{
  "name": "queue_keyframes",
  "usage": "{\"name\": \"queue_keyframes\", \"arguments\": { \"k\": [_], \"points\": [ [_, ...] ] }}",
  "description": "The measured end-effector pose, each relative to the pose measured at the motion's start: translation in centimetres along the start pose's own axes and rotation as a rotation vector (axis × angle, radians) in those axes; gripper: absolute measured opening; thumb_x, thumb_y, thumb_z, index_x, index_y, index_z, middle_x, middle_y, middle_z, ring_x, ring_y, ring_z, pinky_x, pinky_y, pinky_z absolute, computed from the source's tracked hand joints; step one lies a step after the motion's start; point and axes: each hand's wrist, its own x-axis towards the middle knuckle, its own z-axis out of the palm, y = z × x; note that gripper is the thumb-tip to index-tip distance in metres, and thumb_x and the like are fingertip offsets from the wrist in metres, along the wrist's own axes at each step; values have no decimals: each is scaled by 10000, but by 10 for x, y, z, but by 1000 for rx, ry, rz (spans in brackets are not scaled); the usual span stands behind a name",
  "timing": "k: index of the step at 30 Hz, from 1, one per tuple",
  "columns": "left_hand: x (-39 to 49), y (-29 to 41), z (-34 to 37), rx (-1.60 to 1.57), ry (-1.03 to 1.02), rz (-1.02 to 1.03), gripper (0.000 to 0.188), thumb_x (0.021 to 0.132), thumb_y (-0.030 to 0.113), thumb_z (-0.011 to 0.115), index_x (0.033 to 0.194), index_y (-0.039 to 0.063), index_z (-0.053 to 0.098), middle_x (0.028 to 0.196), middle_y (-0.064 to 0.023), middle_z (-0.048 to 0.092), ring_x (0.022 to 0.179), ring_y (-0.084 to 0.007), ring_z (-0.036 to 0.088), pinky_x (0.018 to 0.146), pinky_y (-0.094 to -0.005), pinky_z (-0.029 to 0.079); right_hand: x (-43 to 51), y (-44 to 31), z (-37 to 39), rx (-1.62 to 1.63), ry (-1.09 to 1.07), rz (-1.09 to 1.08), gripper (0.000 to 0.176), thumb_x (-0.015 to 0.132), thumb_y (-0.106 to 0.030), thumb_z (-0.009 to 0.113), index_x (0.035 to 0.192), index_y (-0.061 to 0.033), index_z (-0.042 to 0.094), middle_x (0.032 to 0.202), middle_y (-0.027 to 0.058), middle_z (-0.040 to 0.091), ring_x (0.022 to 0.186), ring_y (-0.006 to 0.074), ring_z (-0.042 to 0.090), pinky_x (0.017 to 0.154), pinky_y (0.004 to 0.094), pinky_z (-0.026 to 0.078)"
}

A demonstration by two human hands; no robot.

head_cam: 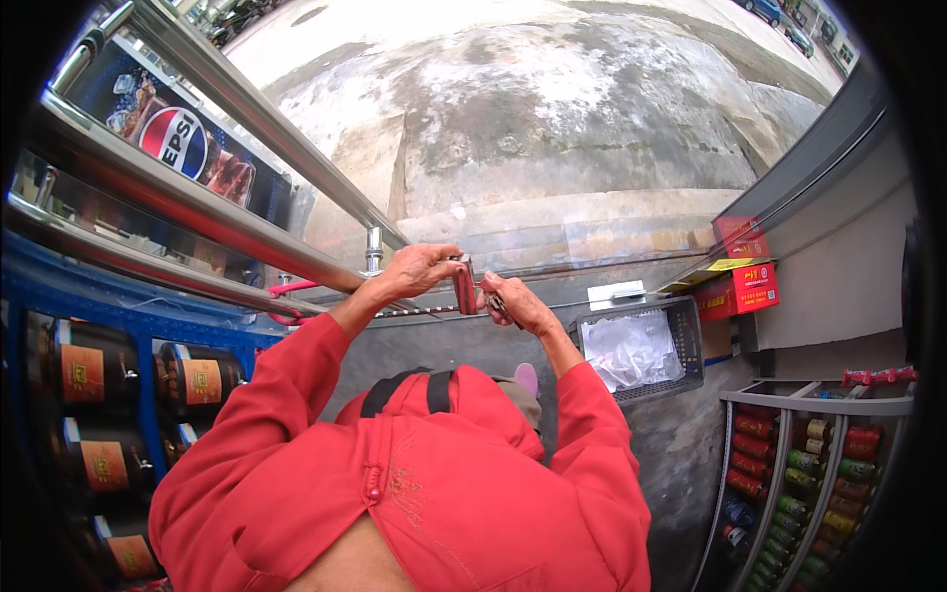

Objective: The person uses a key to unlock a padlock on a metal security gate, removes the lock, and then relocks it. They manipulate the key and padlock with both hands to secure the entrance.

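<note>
My left hand (418,271) grips a red lock body (464,287) with a metal end, held upright at chest height. In my right hand (518,305) is a bunch of metal keys (497,302). One key points at the side of the lock body; whether it sits in the keyhole is too small to tell. Left of the hands, a pinkish-red U-shaped shackle (290,287) hangs at the steel bars (311,263) of a glass door. Both of my sleeves are red.
Right of me, a grey plastic crate (692,348) holds crumpled white plastic. Red cartons (740,291) stand beside the doorway. A drinks rack (784,403) is at lower right. Dark barrels (100,374) fill a blue shelf (140,344) at left. Beyond the threshold lies concrete paving (577,148).
</note>
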Motion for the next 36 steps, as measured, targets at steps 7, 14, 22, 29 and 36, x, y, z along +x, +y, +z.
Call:
{"name": "queue_keyframes", "arguments": {
  "k": [7, 14, 22, 29, 36],
  "points": [
    [11, 15, 4, -15, 12, 5, 368, 870, 363, 548, 1099, 78, 591, 913, -159, 630, 858, -271, 605, 740, -343, 450, -5, 1, -22, -147, 69, -107, 357, 879, -342, 518, 957, -3, 596, 575, 33, 506, 489, 105, 482, 439, 254, 394],
    [10, 13, 7, 40, 60, -7, 365, 862, 366, 560, 1083, 78, 597, 950, -144, 634, 902, -279, 604, 755, -345, 453, -3, -15, -23, -454, 3, -21, 352, 876, -316, 499, 1091, -49, 579, 730, 59, 596, 608, 125, 572, 553, 269, 474],
    [1, 14, 2, 70, 115, 34, 372, 862, 378, 548, 1074, 76, 593, 955, -141, 621, 908, -303, 597, 743, -368, 457, 12, -3, -17, -424, -43, -143, 439, 921, -400, 391, 811, -25, 592, 639, 65, 576, 579, 159, 557, 576, 300, 453],
    [-30, 9, -7, 269, 86, -2, 690, 717, 406, 699, 1253, 70, 422, 1150, -147, 520, 1039, -299, 524, 851, -464, 391, 12, -15, -1, -525, -5, -154, 440, 914, -403, 419, 789, -13, 580, 615, 54, 552, 564, 150, 536, 563, 296, 457],
    [-76, -28, 47, 702, 489, 81, 950, 633, 278, 741, 1389, 48, 214, 1380, -158, 247, 1305, -333, 232, 992, -626, 161, 18, -12, 21, -461, -23, -105, 448, 920, -404, 436, 767, -6, 574, 606, 39, 538, 553, 116, 523, 527, 273, 444]
  ]
}}
